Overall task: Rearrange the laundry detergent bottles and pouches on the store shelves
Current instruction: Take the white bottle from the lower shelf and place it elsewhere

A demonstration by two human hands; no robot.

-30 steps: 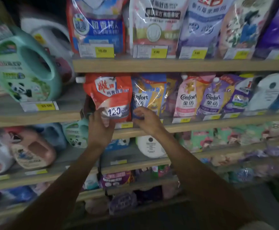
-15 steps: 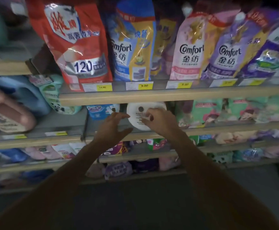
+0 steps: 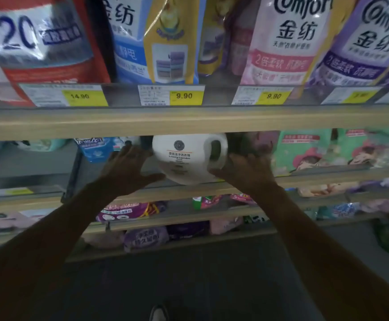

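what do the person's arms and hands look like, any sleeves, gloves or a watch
The left forearm and right forearm are bare down to the frame's edge, with no sleeve showing. The left hand and right hand wear no gloves, and neither wrist shows a watch or bracelet. The light is dim, so a thin ring cannot be ruled out.

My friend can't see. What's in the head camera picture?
A left hand and right hand touch opposite sides of a white detergent jug on a store shelf. Colourful pouches and yellow price tags line the shelf above.

Head view faces the shelves point(image 3: 189, 121) close, angled slightly down.
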